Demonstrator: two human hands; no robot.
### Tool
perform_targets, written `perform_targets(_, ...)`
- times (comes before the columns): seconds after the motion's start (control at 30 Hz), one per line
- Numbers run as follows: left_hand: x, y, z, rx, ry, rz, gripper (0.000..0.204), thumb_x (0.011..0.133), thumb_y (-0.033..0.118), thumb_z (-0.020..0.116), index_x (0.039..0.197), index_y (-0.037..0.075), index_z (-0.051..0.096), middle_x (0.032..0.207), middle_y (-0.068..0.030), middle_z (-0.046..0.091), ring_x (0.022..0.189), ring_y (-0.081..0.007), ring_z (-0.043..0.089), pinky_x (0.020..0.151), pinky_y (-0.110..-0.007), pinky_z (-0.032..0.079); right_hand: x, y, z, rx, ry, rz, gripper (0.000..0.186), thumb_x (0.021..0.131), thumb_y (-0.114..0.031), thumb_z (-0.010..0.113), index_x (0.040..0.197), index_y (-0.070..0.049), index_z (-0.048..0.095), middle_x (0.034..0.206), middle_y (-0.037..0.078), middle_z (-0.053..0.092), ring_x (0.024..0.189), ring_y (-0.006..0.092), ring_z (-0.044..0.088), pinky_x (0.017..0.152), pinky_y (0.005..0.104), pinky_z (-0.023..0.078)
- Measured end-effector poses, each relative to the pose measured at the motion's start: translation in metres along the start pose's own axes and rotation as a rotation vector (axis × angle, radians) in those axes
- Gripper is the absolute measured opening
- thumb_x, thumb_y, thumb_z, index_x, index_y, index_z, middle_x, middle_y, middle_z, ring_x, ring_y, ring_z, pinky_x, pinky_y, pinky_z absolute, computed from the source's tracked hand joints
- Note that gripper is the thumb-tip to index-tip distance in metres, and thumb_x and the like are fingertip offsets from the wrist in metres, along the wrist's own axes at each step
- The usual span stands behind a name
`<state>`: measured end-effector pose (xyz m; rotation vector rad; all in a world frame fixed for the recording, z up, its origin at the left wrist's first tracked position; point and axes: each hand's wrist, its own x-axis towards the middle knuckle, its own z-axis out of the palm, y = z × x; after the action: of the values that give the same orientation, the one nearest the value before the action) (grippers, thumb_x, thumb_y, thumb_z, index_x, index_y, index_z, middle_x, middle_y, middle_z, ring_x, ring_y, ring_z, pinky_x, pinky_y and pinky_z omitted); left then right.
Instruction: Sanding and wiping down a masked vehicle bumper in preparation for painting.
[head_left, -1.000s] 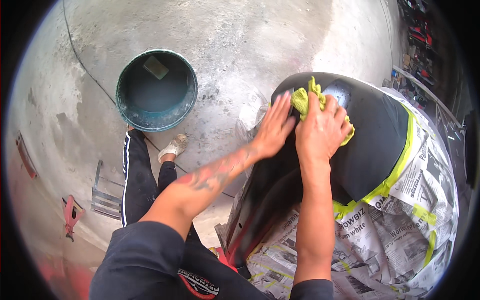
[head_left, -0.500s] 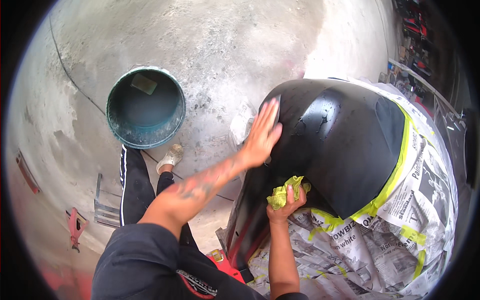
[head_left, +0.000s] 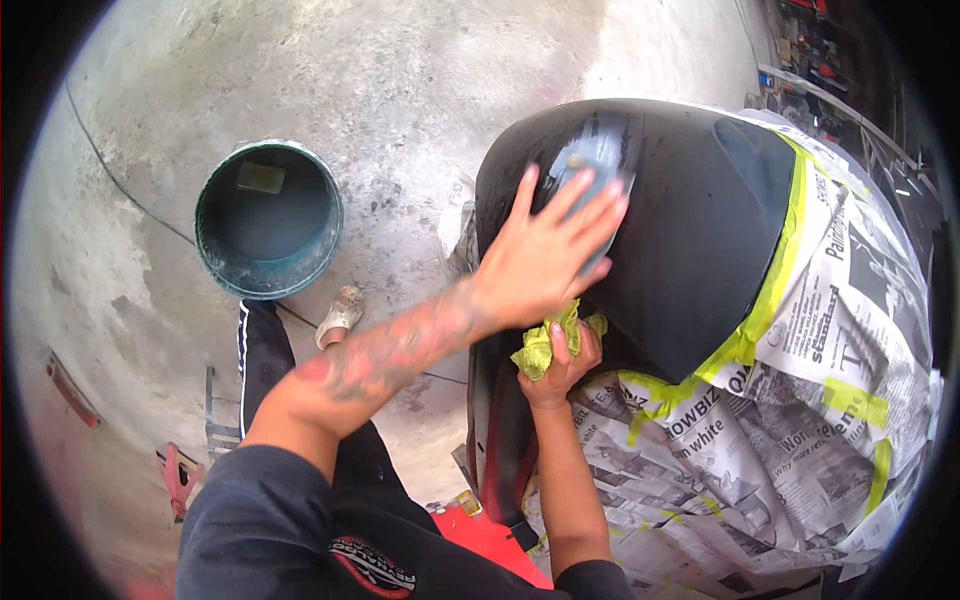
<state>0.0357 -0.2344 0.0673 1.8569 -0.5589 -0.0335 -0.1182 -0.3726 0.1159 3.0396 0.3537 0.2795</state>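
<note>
Dark cable [head_left: 112, 178] across concrete floor [head_left: 420, 80], red stand [head_left: 180, 490], curved reddish strip [head_left: 72, 390]

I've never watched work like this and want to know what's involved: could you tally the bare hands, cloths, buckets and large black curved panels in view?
Bare hands: 2 (left hand, right hand)
Cloths: 1 (yellow-green cloth, in the right hand)
Buckets: 1 (round bucket)
Large black curved panels: 1 (black panel)
Total: 5
</note>
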Motion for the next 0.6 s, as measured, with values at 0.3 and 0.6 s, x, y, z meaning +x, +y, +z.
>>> perform_targets(0.3, 0.049, 0.003, -0.007, -0.113, 0.164, -0.109, 0.058, 0.103, 0.037, 0.040, 0.151, 0.006, 0.032, 0.158, -0.0111, 0.032, 0.146, -0.0319, 0.027, 0.113, -0.067, 0.015, -0.049, -0.044, -0.008, 0.034, -0.116, 0.334, 0.062, 0.076, -0.028, 0.077, 0.131, -0.011, 0.055, 0.127, 0.020, 0.048, 0.116, 0.0419, 0.047, 0.096, 0.0547, 0.036)
perform_targets(0.6, 0.059, 0.032, -0.002, -0.489, 0.248, -0.083, 0.063, 0.104, 0.045, 0.034, 0.154, 0.009, 0.027, 0.161, -0.0125, 0.024, 0.150, -0.0346, 0.018, 0.118, -0.057, 0.009, -0.070, -0.069, -0.027, 0.069, -0.215, 0.537, 0.074, 0.063, -0.006, 0.076, 0.133, -0.015, 0.055, 0.130, 0.018, 0.047, 0.117, 0.0435, 0.045, 0.099, 0.0533, 0.034)
